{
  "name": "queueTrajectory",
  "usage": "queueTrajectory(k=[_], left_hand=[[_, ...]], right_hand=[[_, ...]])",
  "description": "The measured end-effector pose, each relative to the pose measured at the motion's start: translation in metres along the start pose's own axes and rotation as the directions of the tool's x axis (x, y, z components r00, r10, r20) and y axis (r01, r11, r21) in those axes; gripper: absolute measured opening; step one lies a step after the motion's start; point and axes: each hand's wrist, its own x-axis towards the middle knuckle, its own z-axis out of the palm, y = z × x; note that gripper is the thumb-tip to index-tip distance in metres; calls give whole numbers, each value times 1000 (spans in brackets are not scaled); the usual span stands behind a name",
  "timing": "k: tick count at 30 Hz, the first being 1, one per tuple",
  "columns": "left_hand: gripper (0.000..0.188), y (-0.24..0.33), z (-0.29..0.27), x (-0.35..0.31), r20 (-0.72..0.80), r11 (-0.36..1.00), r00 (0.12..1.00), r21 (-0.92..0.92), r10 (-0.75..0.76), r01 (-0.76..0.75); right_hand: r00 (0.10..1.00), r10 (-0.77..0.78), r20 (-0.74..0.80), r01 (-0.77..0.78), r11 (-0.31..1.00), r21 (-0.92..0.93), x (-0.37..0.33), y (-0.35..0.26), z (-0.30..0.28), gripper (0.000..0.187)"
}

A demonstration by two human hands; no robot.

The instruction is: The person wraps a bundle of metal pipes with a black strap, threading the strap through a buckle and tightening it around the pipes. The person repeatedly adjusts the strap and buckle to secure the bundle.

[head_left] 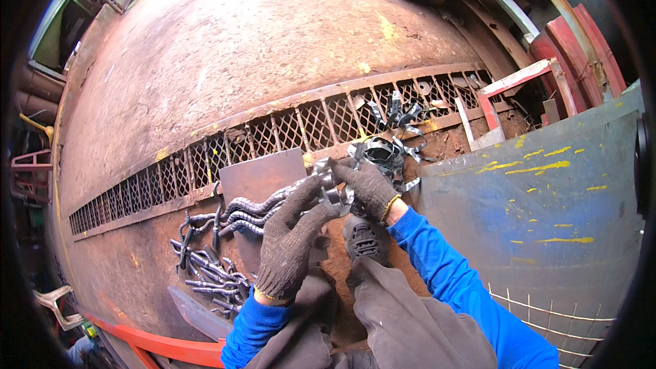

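Note:
My left hand, in a dark knit glove, reaches up from the lower middle with its fingers closed on a shiny grey strip-like piece. My right hand, gloved the same way, grips the other side of this piece. The gloves hide part of it, and its exact kind is unclear. Just left of my hands, several ribbed silver-grey metal bars lie side by side across a flat brown metal plate, their right ends passing behind my left glove. Crumpled dark and silver strips lie just beyond my right hand.
More ribbed bars are heaped at the left. A floor grating runs across ahead. At the right stand a large blue-grey sheet and a red-and-white frame. An orange-red beam lies lower left; wire mesh is lower right.

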Motion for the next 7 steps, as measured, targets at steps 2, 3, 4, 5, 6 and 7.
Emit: queueTrajectory(k=[2, 3, 4, 5, 6, 7], left_hand=[[47, -4, -3, -1, -11, 999, 999, -20, 44, -45], [48, -5, -4, -1, -14, 997, 998, -32, 66, -66], [49, -6, -7, -2, -22, 998, 997, -3, 70, -70], [49, -6, -8, -2, -18, 997, 997, 27, 77, -77], [50, -6, -8, -1, -13, 995, 996, 58, 85, -84], [50, -7, -8, -1, -13, 995, 997, 59, 81, -80]], right_hand=[[1000, 13, 9, -12, 996, -87, 3, 19, 4, 30], [1000, 20, 9, -19, 991, -132, 2, 27, 4, 31], [999, -32, -22, 26, 969, -245, -12, 8, 13, 32], [999, -18, -26, 14, 988, -156, -16, 11, 14, 33], [1000, -4, -30, 2, 998, -66, -19, 20, 15, 33], [999, 12, -31, -11, 1000, 23, -22, 30, 18, 33]])
